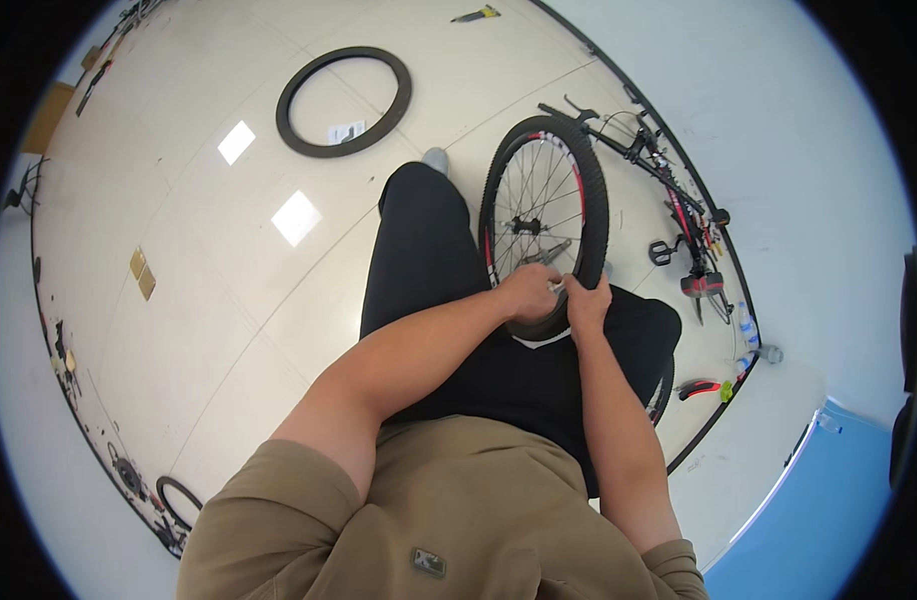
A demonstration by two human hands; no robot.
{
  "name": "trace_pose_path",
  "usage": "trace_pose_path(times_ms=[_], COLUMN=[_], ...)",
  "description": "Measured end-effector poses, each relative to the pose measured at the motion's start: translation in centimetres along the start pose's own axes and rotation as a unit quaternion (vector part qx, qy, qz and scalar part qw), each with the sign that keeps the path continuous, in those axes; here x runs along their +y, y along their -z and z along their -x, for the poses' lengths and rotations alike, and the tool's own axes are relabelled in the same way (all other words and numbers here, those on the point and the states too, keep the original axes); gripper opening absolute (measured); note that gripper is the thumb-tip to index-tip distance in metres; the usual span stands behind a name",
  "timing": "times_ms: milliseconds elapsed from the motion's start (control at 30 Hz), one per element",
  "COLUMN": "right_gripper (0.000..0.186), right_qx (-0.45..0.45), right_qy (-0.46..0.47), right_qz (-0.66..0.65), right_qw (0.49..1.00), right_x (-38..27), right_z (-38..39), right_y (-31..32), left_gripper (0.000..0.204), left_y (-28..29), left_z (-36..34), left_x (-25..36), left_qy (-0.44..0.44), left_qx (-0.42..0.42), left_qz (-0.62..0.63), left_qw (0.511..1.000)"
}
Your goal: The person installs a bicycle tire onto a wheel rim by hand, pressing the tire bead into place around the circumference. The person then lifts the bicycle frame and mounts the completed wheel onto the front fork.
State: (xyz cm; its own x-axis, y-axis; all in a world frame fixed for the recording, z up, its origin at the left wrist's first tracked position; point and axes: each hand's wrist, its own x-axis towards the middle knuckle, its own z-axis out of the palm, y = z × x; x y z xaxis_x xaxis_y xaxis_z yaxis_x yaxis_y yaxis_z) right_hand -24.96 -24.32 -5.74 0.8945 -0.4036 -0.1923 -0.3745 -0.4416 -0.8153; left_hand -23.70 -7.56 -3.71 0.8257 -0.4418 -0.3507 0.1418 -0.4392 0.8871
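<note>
A bicycle wheel (pixel 597 215) with a knobbly black tyre and a red and white rim stands tilted between my knees. My right hand (pixel 586 303) grips the tyre at its near right side, thumb toward the rim. Closed at the near part of the rim, my left hand (pixel 528 291) has a small pale thing at its fingertips that I cannot make out. A grey metal piece (pixel 548 252) shows behind the spokes just beyond that hand; its kind is unclear. The hub (pixel 525 227) sits bare in the middle of the wheel.
A loose black tyre (pixel 290 127) lies on the tiled floor ahead, a paper slip inside its ring. Along the right wall rests a bicycle frame (pixel 686 205). Nearby are water bottles (pixel 746 328) and a red-handled tool (pixel 696 389). More bicycle parts (pixel 128 475) line the left wall.
</note>
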Motion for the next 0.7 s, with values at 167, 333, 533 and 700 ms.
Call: trace_pose_path(times_ms=[167,333,533,700], right_gripper=[0.038,0.041,0.039,0.035], right_qx=[-0.007,0.003,-0.006,-0.014], right_qy=[-0.006,0.032,0.044,0.042], right_qz=[-0.022,0.008,0.016,0.011], right_qw=[1.000,0.999,0.999,0.999], right_x=[-0.3,0.4,-1.6,-0.9], right_z=[0.2,0.0,0.7,0.8], right_y=[-0.5,-0.5,-1.0,-1.1], left_gripper=[0.055,0.055,0.053,0.057], left_y=[-0.4,0.2,0.6,1.7], left_z=[-0.3,-0.2,-0.2,-0.2], left_x=[-0.8,0.2,-0.1,1.4], left_qy=[0.006,0.011,0.045,0.103], left_qx=[0.018,-0.006,0.016,0.091], left_qz=[0.001,-0.020,0.022,0.107], left_qw=[1.000,1.000,0.999,0.985])
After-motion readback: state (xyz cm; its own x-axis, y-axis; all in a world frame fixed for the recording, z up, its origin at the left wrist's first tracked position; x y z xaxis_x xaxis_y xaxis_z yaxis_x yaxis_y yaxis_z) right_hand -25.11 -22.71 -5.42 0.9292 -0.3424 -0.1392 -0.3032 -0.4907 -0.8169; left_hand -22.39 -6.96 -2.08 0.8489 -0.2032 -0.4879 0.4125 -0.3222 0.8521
